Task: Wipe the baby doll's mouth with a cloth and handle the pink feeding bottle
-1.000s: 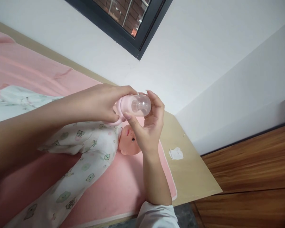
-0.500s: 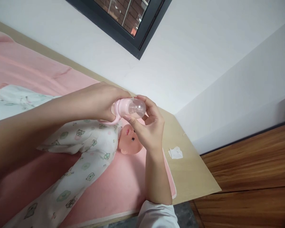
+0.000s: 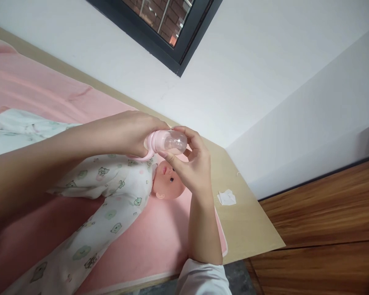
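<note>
A baby bottle (image 3: pixel 160 141) with a pink collar, a pink handle and a clear domed cap (image 3: pixel 176 142) lies sideways in the air between my hands. My left hand (image 3: pixel 138 133) is closed round its body and handle, hiding most of that end. From the other side, my right hand (image 3: pixel 195 157) grips the cap end, its thumb near the edge of the collar and its fingers behind the dome. Below them a baby doll (image 3: pixel 167 180) lies on its back in a white romper (image 3: pixel 123 205) with green animal prints. My right hand covers part of its head.
The doll rests on a pink mat (image 3: pixel 160 241) over a tan board (image 3: pixel 249 229). A crumpled white tissue (image 3: pixel 226 197) lies on the board at the right. Behind are a white wall and a dark window frame (image 3: pixel 172 61); wooden panels (image 3: pixel 322 205) stand at right.
Both hands have sunk slightly with the bottle, and my right hand has shifted a little left. The doll stays where it was.
</note>
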A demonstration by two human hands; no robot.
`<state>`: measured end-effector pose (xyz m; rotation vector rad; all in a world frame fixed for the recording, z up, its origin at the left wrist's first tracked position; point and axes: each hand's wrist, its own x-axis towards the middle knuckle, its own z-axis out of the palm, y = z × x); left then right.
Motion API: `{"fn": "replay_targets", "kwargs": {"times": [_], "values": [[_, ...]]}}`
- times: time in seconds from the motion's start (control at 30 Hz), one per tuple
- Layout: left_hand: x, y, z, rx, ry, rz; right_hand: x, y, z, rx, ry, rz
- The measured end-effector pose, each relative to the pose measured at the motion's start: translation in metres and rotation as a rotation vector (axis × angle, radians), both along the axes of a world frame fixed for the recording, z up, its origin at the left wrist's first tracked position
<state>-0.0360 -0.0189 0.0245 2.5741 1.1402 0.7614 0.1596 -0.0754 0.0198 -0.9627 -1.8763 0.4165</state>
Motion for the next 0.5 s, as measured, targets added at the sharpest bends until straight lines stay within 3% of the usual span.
{"fn": "replay_targets", "kwargs": {"times": [0.13, 0.5], "values": [[-0.0022, 0.0012, 0.0014, -0.048, 0.013, -0.032, -0.0001, 0.0018, -0.0012, 0.003, 0.02, -0.005], [-0.0035, -0.0023, 0.0093, 0.037, -0.019, -0.028, -0.003, 0.0033, -0.0035, 0.073, 0.037, -0.029]]}}
